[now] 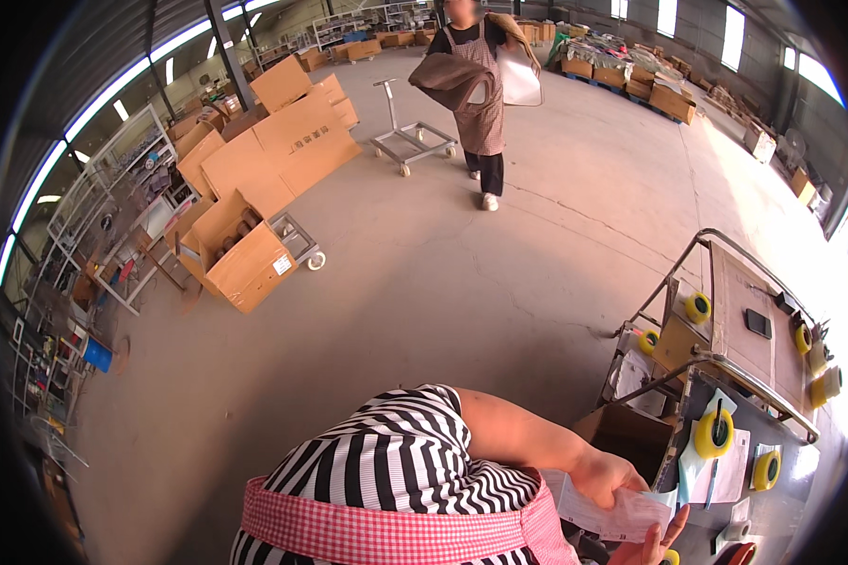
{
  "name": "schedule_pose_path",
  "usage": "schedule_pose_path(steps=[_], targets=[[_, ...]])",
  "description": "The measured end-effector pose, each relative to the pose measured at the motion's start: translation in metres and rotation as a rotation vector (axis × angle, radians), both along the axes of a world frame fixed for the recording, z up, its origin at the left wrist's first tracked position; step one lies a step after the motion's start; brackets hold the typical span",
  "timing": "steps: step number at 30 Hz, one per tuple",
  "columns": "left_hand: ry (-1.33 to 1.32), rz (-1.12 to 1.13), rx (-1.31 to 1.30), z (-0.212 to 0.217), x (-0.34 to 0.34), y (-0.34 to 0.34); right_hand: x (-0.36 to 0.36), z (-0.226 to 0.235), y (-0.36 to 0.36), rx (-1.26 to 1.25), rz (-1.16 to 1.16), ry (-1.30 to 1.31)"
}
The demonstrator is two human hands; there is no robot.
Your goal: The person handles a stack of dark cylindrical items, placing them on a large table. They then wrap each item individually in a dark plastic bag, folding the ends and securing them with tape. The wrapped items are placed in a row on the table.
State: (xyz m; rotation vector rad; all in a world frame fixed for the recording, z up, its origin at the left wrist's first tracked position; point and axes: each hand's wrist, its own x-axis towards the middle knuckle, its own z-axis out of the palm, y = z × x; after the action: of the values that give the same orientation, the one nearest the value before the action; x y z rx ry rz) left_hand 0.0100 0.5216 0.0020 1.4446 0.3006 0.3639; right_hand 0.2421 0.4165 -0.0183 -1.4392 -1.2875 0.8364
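We find the right hand gripping the upper edge of a white paper sheet. The left hand touches the sheet's lower right corner; we cannot tell its grip. Just right of both hands stands a grey cart bearing yellow tape rolls. A brown cardboard box sits above the hands.

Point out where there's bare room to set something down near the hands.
The left hand holds paper slips beside the cart, whose top is crowded with tape rolls. The bare concrete floor between the cardboard boxes and the cart is free.
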Motion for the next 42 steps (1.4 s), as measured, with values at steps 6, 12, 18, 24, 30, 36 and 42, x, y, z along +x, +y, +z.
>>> schedule_pose_path(steps=[6,12,18,24,30,36,42], targets=[[0.325,0.216,0.345,0.008,0.026,0.048,0.000,0.002,0.039,-0.046,-0.115,0.231],[0.019,0.386,0.130,0.023,0.064,0.066,0.021,0.000,0.078,0.041,0.099,0.899],[-0.116,0.384,-0.282,0.027,0.165,0.138,0.050,-0.016,0.068,-0.342,0.203,0.624],[0.058,0.369,-0.507,-0.001,0.291,0.205,0.083,-0.039,0.085,-0.298,-0.380,0.759],[0.129,0.465,-0.542,-0.028,0.360,0.271,0.144,-0.038,0.117,-0.310,-0.469,0.755],[0.418,0.559,0.134,-0.060,0.365,0.353,0.150,-0.066,0.155,-0.487,-0.552,0.475],[0.860,-0.170,1.392,-0.002,0.278,0.292,0.148,-0.109,0.166,-0.455,-0.626,0.251]])
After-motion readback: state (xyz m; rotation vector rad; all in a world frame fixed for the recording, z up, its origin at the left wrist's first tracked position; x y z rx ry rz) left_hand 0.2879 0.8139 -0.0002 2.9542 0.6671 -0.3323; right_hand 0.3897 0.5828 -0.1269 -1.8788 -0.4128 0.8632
